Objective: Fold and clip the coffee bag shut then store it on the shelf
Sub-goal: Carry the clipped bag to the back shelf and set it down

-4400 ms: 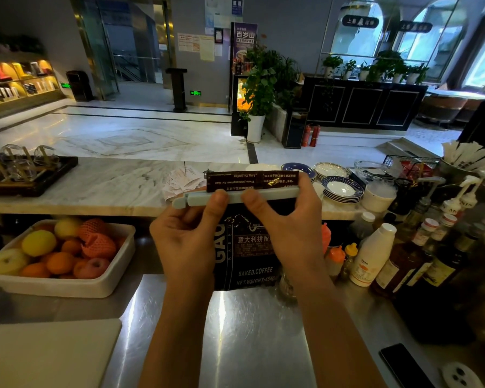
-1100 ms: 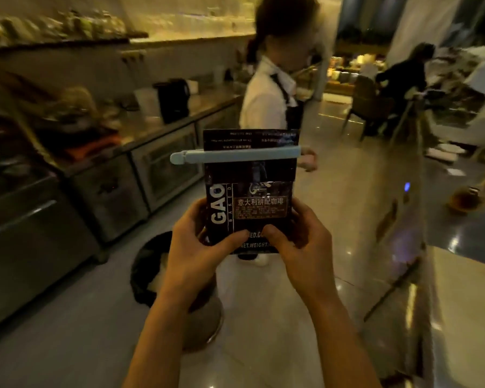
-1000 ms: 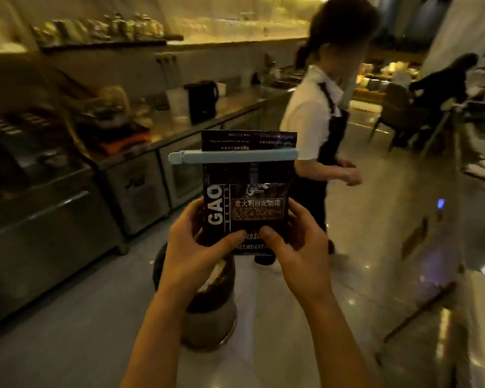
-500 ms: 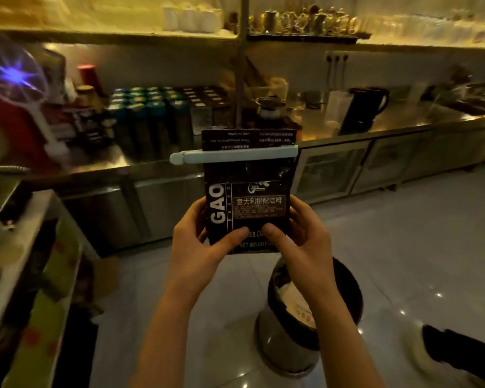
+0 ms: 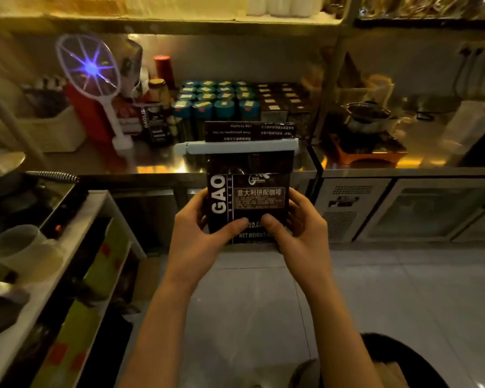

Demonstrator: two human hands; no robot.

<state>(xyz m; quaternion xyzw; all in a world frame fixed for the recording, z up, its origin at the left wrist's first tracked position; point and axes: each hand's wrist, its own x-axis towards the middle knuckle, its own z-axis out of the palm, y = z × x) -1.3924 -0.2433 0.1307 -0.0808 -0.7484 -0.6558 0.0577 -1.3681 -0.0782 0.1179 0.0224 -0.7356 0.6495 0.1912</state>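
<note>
Black bag: the coffee bag [image 5: 248, 191] is glossy black with a big white "GAO" down its left side and a label of Chinese text, held upright in the middle of the frame, in the air in front of the steel surface [image 5: 157, 163]
Top of bag: folded over, with a pale blue clip [image 5: 237, 147] clamped straight across just under the fold
Left hand: left hand [image 5: 199, 236] on the lower left edge, fingers wrapped round the bag, thumb pressed on the front
Right hand: right hand [image 5: 303, 233] mirrors it on the lower right, fingers clamped on the bag too
Containers: rows of teal-lidded cans [image 5: 213, 103] and dark boxes [image 5: 280, 100] behind the bag, contents not visible; white bin [image 5: 53, 130] at left, too blurry to tell what's in it
Around: bug zapper racket [image 5: 91, 71] glowing purple upper left, pot on an orange stand [image 5: 367, 135] at right, shelf [image 5: 179, 22] along the top
In the way: cans and boxes fill the surface right behind the bag
</note>
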